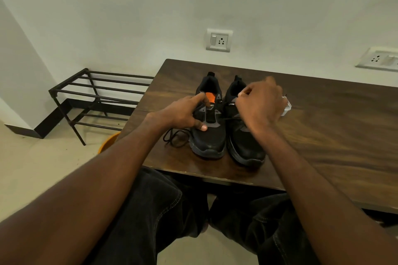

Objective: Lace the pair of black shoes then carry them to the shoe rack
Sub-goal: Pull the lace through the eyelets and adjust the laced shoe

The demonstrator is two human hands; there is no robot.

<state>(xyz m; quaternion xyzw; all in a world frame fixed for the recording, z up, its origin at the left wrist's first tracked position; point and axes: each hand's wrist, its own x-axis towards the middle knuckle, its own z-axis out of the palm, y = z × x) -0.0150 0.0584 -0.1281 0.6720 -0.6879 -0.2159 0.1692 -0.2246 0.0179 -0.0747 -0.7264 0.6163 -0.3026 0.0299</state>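
Two black shoes stand side by side on the dark wooden table (323,127), toes toward me. The left shoe (207,137) has an orange insole showing. My left hand (183,114) grips its upper by the eyelets, thumb on the vamp. A black lace (174,136) runs from this shoe and lies looped on the table to its left. My right hand (258,101) is curled above the right shoe (245,148) and pinches the other end of the lace, which stretches taut across from the left shoe.
A black metal shoe rack (94,94) stands on the floor left of the table, against the wall. A small clear plastic item (287,108) lies behind my right hand. An orange object (107,143) sits under the table's left edge. My knees are below the front edge.
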